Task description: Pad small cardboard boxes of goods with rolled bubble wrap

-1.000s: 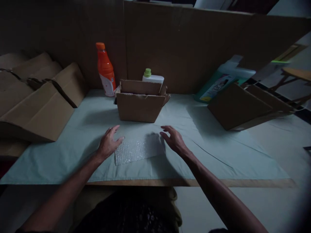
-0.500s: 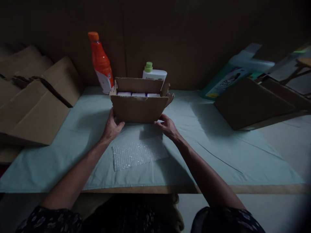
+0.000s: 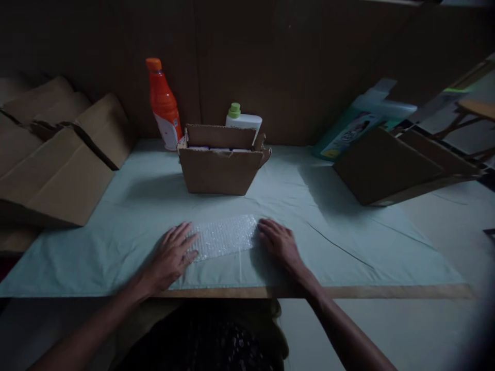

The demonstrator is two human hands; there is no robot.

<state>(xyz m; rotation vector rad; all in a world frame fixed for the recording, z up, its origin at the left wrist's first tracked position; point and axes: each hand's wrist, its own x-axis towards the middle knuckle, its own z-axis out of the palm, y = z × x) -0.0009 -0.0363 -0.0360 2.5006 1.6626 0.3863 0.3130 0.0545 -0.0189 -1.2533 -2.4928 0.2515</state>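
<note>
A flat piece of bubble wrap (image 3: 226, 238) lies on the cloth near the table's front edge. My left hand (image 3: 172, 257) rests at its left end with the fingers spread, the fingertips over the wrap's edge. At the right end is my right hand (image 3: 280, 245), palm down, fingers stretched out and touching or just beside the wrap. Beyond both hands stands a small open cardboard box (image 3: 221, 172), its flaps up. The tops of white and purple packs (image 3: 220, 150) show just above its front wall.
Behind the box stand an orange bottle (image 3: 164, 111) and a white bottle with a green cap (image 3: 243, 121). Cardboard boxes (image 3: 58, 170) crowd the left side. To the right are a teal bottle (image 3: 348, 129) and another cardboard box (image 3: 386, 167). Pale green cloth (image 3: 294, 196) covers the table.
Both hands have let go of the small box's lower corners and come back toward me, down to the two ends of the bubble wrap. The box stays standing in place.
</note>
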